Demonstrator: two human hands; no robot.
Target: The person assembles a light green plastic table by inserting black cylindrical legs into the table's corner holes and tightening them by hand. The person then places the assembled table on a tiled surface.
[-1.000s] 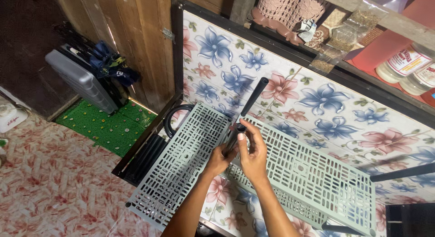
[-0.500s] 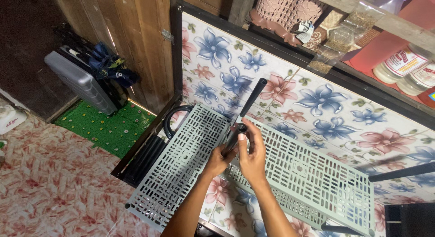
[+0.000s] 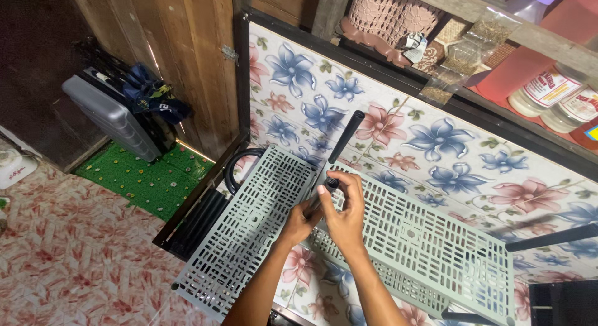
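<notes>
Unmoved, both hands (image 3: 330, 217) grip black tube (image 3: 322, 195).

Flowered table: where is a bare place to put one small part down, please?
Free: the flowered table between the upright black tube and the back shelf. Also the green mat beside the grey case. Crowded: the slotted panels, where the left hand and right hand work.

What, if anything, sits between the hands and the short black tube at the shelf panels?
Nothing visible. The left hand and right hand both touch the black tube directly, above the grey-green slotted panels.
</notes>
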